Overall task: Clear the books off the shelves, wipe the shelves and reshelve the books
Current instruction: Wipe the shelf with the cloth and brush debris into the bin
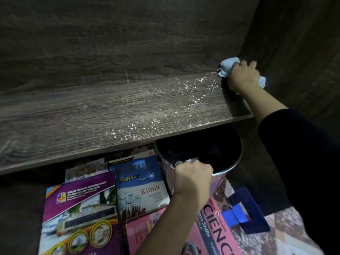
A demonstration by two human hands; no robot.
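A dark wooden shelf (pixel 92 115) runs across the view, bare of books and speckled with white crumbs toward its right end. My right hand (pixel 242 76) is closed on a light blue cloth (pixel 227 68), pressed into the shelf's back right corner. My left hand (pixel 193 178) grips the rim of a round metal bin (pixel 230 162) held just under the shelf's front edge. On the floor below lie books: a purple one (pixel 81 208), a blue "Kimia" one (pixel 141 186) and a pink science one (pixel 219 229).
The shelf unit's side panel (pixel 294 43) rises right beside my right hand. A blue dustpan handle (pixel 244 214) lies on the patterned mat (pixel 287 229) to the right of the books. The back panel stands close behind the shelf.
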